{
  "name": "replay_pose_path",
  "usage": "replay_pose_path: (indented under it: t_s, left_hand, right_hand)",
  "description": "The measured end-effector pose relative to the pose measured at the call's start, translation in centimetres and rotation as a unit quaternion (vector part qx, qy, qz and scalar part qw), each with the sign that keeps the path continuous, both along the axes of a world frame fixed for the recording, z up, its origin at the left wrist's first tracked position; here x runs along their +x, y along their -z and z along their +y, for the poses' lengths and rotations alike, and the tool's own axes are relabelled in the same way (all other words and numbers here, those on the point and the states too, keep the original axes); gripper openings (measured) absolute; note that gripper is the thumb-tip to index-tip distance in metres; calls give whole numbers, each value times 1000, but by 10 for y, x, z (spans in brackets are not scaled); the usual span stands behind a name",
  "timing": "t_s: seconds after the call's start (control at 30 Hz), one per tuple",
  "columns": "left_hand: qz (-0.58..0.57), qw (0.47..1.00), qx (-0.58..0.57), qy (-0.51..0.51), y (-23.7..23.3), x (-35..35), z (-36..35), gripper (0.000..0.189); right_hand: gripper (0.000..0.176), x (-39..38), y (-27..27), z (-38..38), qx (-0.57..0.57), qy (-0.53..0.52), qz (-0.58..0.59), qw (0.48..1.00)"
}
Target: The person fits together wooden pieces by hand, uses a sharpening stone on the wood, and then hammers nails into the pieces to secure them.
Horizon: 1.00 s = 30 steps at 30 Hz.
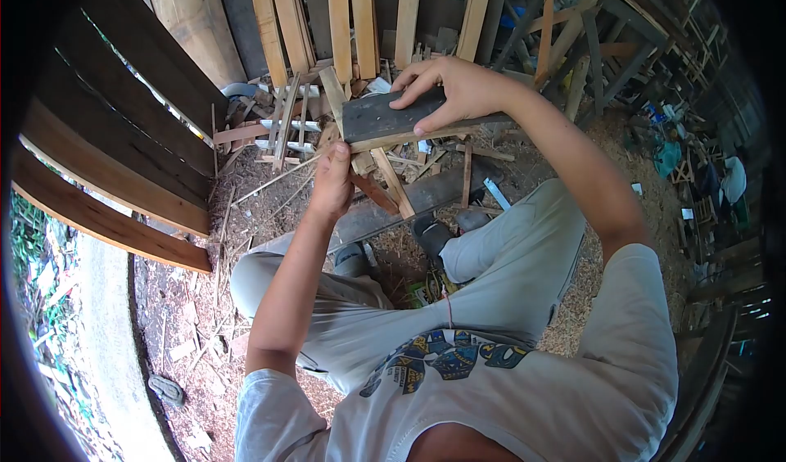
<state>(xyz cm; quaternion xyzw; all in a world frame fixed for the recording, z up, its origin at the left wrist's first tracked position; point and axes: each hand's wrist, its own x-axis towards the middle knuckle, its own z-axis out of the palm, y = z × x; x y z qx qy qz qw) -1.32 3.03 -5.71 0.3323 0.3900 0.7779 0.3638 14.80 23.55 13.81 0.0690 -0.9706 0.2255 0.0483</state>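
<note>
A thick wooden board, dark on its upper face and pale along its near edge, lies crosswise in front of me. My left hand is closed at its left end, the thumb pointing up against the near corner. Over the upper face, my right hand is arched with fingers spread, fingertips and thumb touching the dark wood. The board's right end is partly hidden under my right wrist. Below the board, a pale strip of wood and a reddish-brown piece slant downward.
Upright planks stand along the far side, with dark slats at left. Wood scraps and shavings cover the ground. A grey plank lies before my feet. A wooden frame pile stands at far right.
</note>
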Motion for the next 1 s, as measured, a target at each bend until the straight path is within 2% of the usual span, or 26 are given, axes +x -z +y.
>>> replay_pose_path:
  t_s: [0.13, 0.2, 0.23, 0.3, 0.33, 0.37, 0.43, 0.47, 0.53, 0.57, 0.6, 0.63, 0.67, 0.7, 0.73, 0.77, 0.83, 0.87, 0.93, 1.0]
  left_hand:
    - [20, 1000, -2, -1, 5, -4, 2, 58]
    - [41, 999, -16, -4, 2, -5, -1, 55]
    - [63, 998, -32, -4, 1, -4, -3, 53]
    - [53, 998, -45, -10, -2, -3, -7, 51]
    - [47, 997, -57, -13, -3, -3, -7, 48]
    - [45, 997, -58, -15, -1, -6, -8, 48]
    - [-5, 997, -80, -14, 9, -20, -10, 45]
    - [-21, 996, -86, -19, 23, -33, -10, 47]
    - [-35, 996, -78, -37, 14, -29, -16, 49]
    - [-46, 995, -68, -52, 6, -28, -19, 51]
    - [-55, 994, -64, -69, -1, -24, -22, 53]
    - [-55, 994, -65, -72, -2, -23, -24, 53]
    - [-77, 992, -66, -77, -2, -24, -27, 53]
    - [-99, 989, -68, -84, -2, -26, -29, 52]
    - [-85, 989, -51, -111, 12, -33, -26, 53]
    - [-84, 988, -53, -116, 16, -36, -26, 53]
    - [-71, 990, -66, -107, 22, -41, -29, 52]
    - [-41, 989, -82, -116, 26, -44, -31, 51]
    - [2, 984, -116, -139, 29, -47, -33, 50]
    - [42, 976, -146, -158, 29, -45, -30, 49]
  right_hand:
    - [49, 1, 2, 8, 10, -8, 47, 999]
    - [50, 3, -1, 15, -68, 21, 86, 994]
    - [50, 5, -1, 18, -69, 18, 83, 994]
    - [50, 11, 2, 25, -114, 121, 140, 976]
    - [53, 14, 7, 26, -150, 180, 133, 963]
    - [53, 13, 20, 33, -151, 179, 131, 963]
    - [56, 9, 56, 54, -277, 278, 211, 896]
    - [58, 10, 72, 62, -302, 337, 183, 872]
    - [58, 6, 133, 87, -285, 441, 183, 831]
    - [58, 2, 168, 94, -228, 463, 183, 837]
    - [59, 8, 165, 62, -276, 500, 80, 817]
    - [62, 6, 209, 68, -342, 459, 84, 815]
    - [67, 6, 232, 65, -299, 462, 6, 835]
    - [76, 5, 278, 67, -294, 443, 21, 847]
    - [83, 5, 292, 58, -242, 454, -37, 857]
    - [85, -1, 346, 70, -268, 424, -23, 865]
    - [82, 2, 340, 47, -183, 389, -38, 902]
    - [82, 2, 336, 38, -187, 387, -40, 902]
    - [85, 4, 333, 34, -110, 361, -36, 926]
    - [84, 4, 333, 31, -110, 366, -59, 922]
